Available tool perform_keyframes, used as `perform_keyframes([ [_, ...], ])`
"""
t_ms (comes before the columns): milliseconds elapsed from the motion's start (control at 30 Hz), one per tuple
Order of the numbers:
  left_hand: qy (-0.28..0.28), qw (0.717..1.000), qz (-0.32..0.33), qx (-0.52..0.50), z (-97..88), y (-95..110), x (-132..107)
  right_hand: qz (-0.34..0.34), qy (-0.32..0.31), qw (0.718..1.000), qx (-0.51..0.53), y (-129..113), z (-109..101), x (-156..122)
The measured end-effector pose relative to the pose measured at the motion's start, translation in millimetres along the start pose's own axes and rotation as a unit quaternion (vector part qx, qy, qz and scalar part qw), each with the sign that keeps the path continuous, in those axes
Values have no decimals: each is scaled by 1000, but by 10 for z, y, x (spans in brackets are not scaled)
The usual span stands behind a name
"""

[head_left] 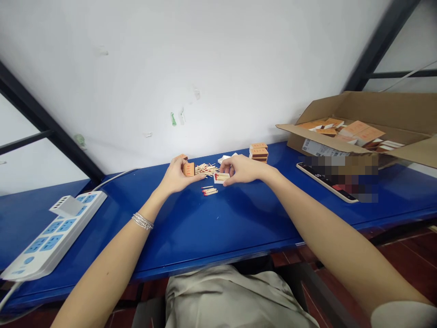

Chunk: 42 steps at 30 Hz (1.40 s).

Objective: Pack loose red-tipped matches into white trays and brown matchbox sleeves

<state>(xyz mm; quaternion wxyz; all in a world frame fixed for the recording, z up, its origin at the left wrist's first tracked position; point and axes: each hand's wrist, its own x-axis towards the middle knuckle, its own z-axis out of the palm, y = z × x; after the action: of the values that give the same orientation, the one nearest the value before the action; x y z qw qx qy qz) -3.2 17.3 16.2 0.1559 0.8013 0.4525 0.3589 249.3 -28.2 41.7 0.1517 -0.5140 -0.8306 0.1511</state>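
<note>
My left hand [175, 176] is closed around an orange matchbox sleeve [189, 169], its printed face toward me. Opposite it, my right hand [239, 169] grips a small white matchbox tray [219, 181] by its right end. Red-tipped matches [222, 176] lie inside that tray. Behind and between the hands spreads a loose pile of matches [206, 169]. A smaller row of matches [209, 191] rests on the blue table just in front of the tray. White trays [225, 158] sit partly hidden behind my right hand.
Stacked matchboxes [258, 152] stand near the wall. An open cardboard box [327, 148] holding many matchboxes is at the right, with a phone [326, 182] before it. A white power strip [56, 234] lies on the left of the blue table [218, 228].
</note>
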Motion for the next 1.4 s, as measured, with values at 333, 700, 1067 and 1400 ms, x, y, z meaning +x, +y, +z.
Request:
perform_keyframes([
  [333, 10, 1000, 7, -5, 20, 227, -76, -13, -8, 1000, 10, -109, 80, 2],
  [700, -64, 905, -223, -357, 129, 228, -23, -63, 107, 989, 77, -225, 280, 62],
  [1067, -25, 891, -222, -395, 123, 320, -51, -47, 166, 981, 85, -206, 267, 62],
  [1400, -73, 904, -175, -383, 143, 367, -97, -10, 160, 982, 100, -201, 251, 55],
])
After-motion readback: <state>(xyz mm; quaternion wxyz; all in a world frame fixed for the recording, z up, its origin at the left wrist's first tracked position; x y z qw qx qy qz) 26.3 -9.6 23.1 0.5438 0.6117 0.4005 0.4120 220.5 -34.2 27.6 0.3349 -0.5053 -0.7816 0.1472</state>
